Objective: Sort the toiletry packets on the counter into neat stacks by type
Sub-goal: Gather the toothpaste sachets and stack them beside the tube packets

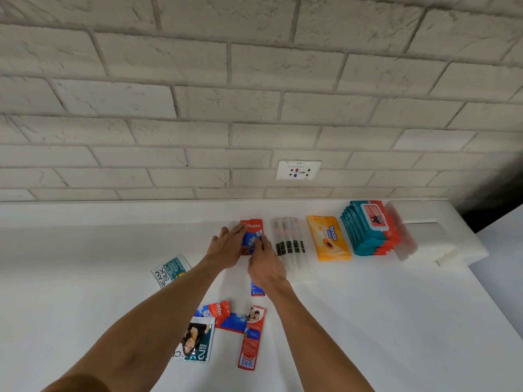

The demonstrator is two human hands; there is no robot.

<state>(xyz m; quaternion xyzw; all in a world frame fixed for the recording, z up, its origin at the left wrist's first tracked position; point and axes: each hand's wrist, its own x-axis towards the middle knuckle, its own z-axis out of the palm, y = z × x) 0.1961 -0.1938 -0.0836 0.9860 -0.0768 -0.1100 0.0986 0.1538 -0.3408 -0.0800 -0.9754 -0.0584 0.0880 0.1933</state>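
A red and blue Colgate packet point(252, 228) lies on the white counter point(368, 306) near the wall. My left hand point(226, 247) rests flat on its left edge with straight fingers. My right hand point(264, 264) pinches its lower right part. Another Colgate packet point(257, 290) peeks out under my right wrist. Nearer me lie a flat Colgate packet point(226, 315), a long red packet point(250, 339) and a teal shampoo sachet point(198, 342). A Cream Silk sachet point(169, 270) sits to the left.
To the right of the hands lie clear toothbrush sleeves point(290, 246), an orange Tender Love wipes pack point(329, 239), a stack of teal wipes packs point(368, 230) and a clear holder point(403, 230). A wall socket point(298, 170) sits in the brick wall.
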